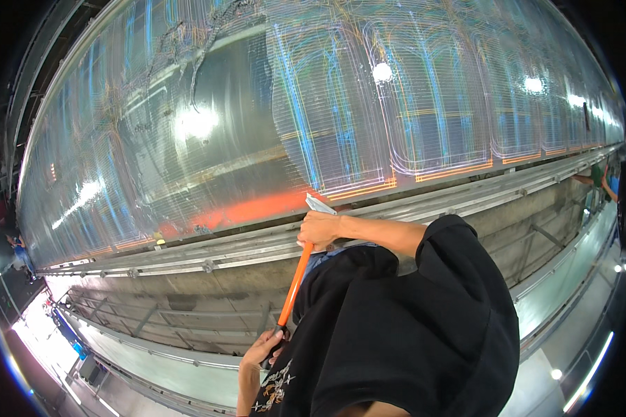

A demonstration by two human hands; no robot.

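While you grip the tool, these hold, left to right:
Left hand (263, 347): yours, closed around the dark lower end of the orange handle (294, 285).
Orange handle: slants up from your left hand to your right.
Right hand (320, 229): fist wrapped on the handle's upper end.
Scraper blade (320, 204): grey, just above your right hand, against the large shiny curved panel (257, 111).
Metal rail (188, 254): runs under the panel.

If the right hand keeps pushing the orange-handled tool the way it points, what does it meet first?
Most likely the big shiny curved panel. The right hand grips the orange handle just below the tool's grey head, which already sits at the panel's lower edge above the metal rail. Actual contact is unclear.
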